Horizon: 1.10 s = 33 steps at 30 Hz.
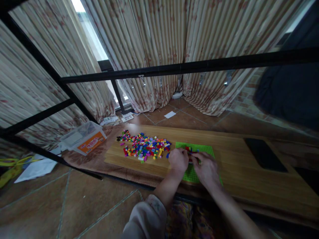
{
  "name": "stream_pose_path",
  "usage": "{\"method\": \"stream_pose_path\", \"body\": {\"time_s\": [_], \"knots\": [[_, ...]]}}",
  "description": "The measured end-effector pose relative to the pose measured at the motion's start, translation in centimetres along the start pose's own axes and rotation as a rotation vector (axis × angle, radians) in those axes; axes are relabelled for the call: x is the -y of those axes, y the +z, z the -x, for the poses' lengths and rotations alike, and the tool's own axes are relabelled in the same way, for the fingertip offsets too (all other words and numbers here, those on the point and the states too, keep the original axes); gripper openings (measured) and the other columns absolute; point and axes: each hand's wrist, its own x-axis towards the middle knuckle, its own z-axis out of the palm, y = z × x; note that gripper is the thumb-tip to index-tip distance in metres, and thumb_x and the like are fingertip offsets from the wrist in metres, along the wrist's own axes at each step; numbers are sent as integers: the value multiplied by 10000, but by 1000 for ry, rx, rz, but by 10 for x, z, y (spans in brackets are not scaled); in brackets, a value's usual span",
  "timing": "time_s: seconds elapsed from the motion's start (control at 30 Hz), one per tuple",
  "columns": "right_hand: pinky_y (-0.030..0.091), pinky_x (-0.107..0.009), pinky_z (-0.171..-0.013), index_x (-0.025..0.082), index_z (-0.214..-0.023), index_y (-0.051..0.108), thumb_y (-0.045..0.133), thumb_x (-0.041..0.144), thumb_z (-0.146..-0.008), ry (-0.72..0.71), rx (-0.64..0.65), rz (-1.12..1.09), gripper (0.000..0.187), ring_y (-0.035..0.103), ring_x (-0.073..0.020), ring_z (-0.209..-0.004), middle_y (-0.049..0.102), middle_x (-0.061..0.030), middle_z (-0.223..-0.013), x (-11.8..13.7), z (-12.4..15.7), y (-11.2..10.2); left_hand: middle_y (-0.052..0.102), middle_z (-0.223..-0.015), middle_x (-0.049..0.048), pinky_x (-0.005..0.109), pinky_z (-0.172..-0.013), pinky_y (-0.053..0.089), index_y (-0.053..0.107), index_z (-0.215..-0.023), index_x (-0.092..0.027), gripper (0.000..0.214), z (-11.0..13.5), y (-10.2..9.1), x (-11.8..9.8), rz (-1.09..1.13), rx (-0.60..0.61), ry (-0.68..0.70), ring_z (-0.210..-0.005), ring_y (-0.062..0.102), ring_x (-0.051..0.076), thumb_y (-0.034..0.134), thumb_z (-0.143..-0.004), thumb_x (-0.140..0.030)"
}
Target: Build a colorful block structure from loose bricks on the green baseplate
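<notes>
A green studded baseplate [195, 145] lies on the wooden board. My left hand [178, 160] is closed over its left part, fingertips pinched together. From the other side my right hand [205, 168] reaches in, its thumb and fingers also pinched. The fingertips of both hands nearly meet around small dark and reddish toy bricks [190, 152], which they mostly cover. A few red bricks [187, 148] show just beyond the fingers on the baseplate. To the left of my left hand spreads a pile of loose multicoloured toy bricks [147, 146].
A clear plastic box [86, 137] with an orange label stands left of the pile, on a brown cloth [96, 162]. At the right, a black flat object [264, 154] lies on the wooden board [233, 159]. A black metal rail [159, 71] crosses in front of striped curtains [149, 36].
</notes>
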Motion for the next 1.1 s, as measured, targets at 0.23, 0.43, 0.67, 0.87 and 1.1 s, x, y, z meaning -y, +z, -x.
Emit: {"method": "stream_pose_path", "body": {"time_s": [0.23, 0.43, 0.67, 0.87, 1.1], "knots": [[474, -370, -779, 195, -845, 700, 461, 380, -870, 57, -23, -168, 303, 623, -229, -812, 700, -81, -872, 0, 15, -9, 744, -889, 112, 284, -753, 491, 746, -875, -191, 360, -1, 0, 2, 55, 11, -33, -865, 691, 214, 445, -912, -386], [479, -348, -776, 206, -860, 705, 471, 423, -861, 127, 32, -233, 318, 640, -215, -820, 704, -73, -887, -2, 23, -11, 751, -878, 58, 250, -741, 492, 750, -860, -222, 251, -11, 8, 1, 191, 66, -30, -845, 688, 182, 561, -847, -386], [472, -339, -785, 215, -877, 710, 475, 448, -852, 174, 77, -243, 332, 641, -213, -844, 708, -73, -943, -1, 29, -10, 752, -932, 59, 259, -807, 505, 745, -936, -219, 220, -10, 14, -1, 259, 40, -92, -885, 686, 184, 603, -812, -333], [471, -336, -797, 210, -871, 708, 476, 482, -844, 124, 86, -252, 358, 646, -220, -863, 709, -84, -952, 5, 29, -10, 753, -923, 55, 253, -760, 514, 750, -928, -218, 240, -13, 16, 1, 379, 96, -206, -852, 686, 183, 666, -757, -364], [477, -332, -813, 216, -880, 703, 497, 476, -845, 117, 86, -295, 334, 651, -212, -868, 706, -75, -955, 6, 35, -18, 728, -761, 31, 235, -651, 482, 737, -839, -199, 293, -10, 4, 18, 437, 78, -136, -728, 662, 157, 578, -822, -445]]}}
